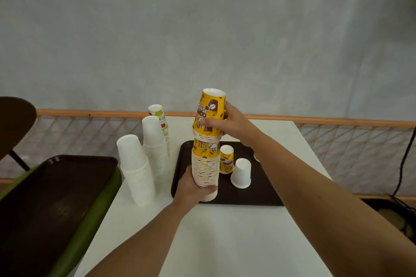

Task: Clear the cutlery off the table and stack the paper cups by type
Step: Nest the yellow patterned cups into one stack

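Observation:
A tall stack of upside-down yellow printed paper cups (206,164) stands on the dark tray (252,195). My left hand (193,189) grips the stack near its base. My right hand (231,123) holds the top yellow cups (210,111) of the stack. One single yellow cup (226,159) and one white cup (241,173) stand upside down on the tray to the right of the stack. Two stacks of white cups (137,171) (155,141) stand on the white table (225,243) left of the tray, with a thin green-and-red printed stack (161,123) behind them. No cutlery is visible.
A second dark tray (51,198) lies on a green chair seat (94,213) at the left. A small object (256,156) peeks from behind my right forearm on the tray. A railing with netting (337,135) runs behind the table. A black cable (403,164) hangs at the right.

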A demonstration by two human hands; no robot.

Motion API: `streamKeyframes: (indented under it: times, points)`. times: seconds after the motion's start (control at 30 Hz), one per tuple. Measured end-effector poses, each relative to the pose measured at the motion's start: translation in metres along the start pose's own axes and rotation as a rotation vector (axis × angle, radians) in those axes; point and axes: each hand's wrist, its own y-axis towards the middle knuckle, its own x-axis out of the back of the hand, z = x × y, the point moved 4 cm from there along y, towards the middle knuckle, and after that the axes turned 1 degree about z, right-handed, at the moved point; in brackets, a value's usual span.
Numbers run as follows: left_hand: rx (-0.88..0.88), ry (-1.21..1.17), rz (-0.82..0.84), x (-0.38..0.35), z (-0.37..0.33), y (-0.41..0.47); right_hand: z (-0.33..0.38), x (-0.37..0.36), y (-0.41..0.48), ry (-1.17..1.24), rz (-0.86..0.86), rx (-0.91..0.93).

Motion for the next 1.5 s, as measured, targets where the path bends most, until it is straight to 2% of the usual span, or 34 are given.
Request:
streamKeyframes:
  times: [0.27,0.53,0.77,0.97,1.5]
  points:
    - [-0.009,0.019,0.013,0.012,0.005,0.019,0.017,0.019,0.014,0.329,-0.262,0.062]
    - [-0.028,-0.062,-0.046,0.022,0.002,0.023,-0.031,0.044,0.022,0.343,-0.438,-0.031]
    - [-0.008,-0.085,-0.122,0.033,0.001,0.030,-0.094,0.038,0.040,0.118,-0.439,-0.172]
    - [0.008,-0.112,-0.210,0.040,0.003,0.035,-0.131,0.032,0.055,-0.048,-0.361,-0.213]
    - [0.053,-0.078,-0.274,0.036,-0.012,0.046,-0.194,0.006,0.075,-0.198,-0.123,-0.385]
